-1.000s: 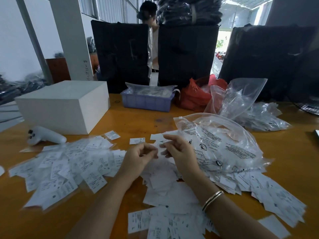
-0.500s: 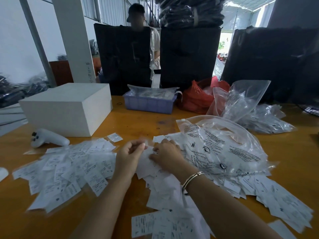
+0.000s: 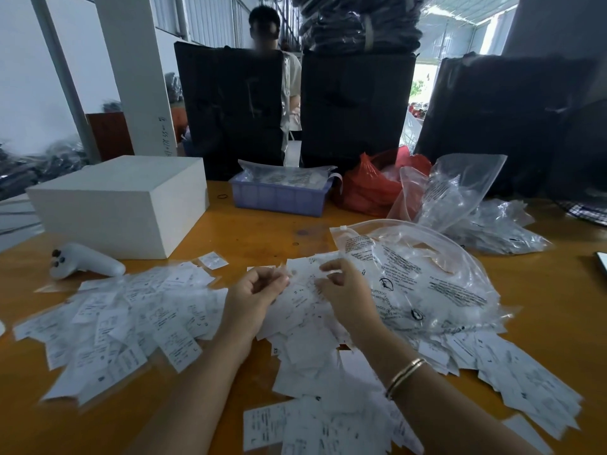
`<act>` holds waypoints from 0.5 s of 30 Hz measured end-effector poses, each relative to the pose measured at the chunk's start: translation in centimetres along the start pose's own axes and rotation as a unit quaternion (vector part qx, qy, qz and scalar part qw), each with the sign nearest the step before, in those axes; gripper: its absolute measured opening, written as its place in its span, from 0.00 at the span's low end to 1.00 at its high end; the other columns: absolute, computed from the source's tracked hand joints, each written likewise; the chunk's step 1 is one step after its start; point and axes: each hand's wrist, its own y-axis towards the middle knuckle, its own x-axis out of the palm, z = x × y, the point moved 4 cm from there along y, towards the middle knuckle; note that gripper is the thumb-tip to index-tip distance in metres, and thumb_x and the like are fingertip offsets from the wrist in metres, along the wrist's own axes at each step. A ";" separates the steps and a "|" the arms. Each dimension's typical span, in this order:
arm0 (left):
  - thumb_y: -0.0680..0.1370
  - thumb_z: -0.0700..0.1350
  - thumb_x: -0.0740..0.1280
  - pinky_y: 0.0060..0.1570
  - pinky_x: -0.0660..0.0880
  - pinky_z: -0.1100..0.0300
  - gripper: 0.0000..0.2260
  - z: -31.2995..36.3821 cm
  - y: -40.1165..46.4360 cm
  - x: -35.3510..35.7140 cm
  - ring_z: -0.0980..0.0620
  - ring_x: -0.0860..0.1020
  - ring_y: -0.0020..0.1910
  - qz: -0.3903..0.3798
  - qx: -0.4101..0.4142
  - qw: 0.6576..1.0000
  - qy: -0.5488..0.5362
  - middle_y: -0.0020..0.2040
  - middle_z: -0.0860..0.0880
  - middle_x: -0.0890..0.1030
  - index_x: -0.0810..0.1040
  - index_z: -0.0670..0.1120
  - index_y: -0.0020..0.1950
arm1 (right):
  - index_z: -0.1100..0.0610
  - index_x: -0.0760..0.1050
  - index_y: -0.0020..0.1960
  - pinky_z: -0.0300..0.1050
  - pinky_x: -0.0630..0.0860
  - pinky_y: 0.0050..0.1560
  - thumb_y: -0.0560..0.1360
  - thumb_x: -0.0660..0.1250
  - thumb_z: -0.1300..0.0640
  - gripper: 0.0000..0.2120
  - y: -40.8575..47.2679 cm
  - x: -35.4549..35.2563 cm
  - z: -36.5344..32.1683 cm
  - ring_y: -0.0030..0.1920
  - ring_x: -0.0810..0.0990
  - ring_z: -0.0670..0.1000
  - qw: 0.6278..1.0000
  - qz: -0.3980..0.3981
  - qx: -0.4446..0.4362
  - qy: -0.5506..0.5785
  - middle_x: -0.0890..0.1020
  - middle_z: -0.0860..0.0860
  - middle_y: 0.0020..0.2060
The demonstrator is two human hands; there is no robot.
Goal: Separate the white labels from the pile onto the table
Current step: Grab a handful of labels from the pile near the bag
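A pile of white printed labels (image 3: 315, 366) covers the middle of the wooden table (image 3: 542, 316) and runs toward me and to the right. A second spread of labels (image 3: 124, 320) lies to the left. My left hand (image 3: 256, 298) and my right hand (image 3: 345, 293) hover just above the far end of the middle pile, fingers curled. Both pinch the edges of a white label (image 3: 303, 284) stretched between them. A gold bangle sits on my right wrist.
A large clear zip bag (image 3: 427, 277) lies right of my hands. A white box (image 3: 121, 205) and a white controller (image 3: 85, 261) stand at the left. Behind are a purple tray (image 3: 279, 195), a red bag (image 3: 371, 185), more clear bags (image 3: 486, 221), and a person past black bags.
My hands dipped into the middle pile half a second ago and have since lifted a little, now with a label pinched between them. The camera view shifted slightly.
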 end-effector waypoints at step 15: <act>0.74 0.43 0.71 0.40 0.73 0.75 0.10 0.6 -1.2 1.7 0.63 0.78 0.44 -0.112 0.049 0.992 0.029 0.41 0.60 0.80 0.79 0.58 0.50 | 0.51 0.79 0.58 0.39 0.78 0.46 0.73 0.65 0.70 0.19 -2.5 -1.3 1.1 0.44 0.82 0.49 0.935 0.031 0.002 0.352 0.83 0.51 0.40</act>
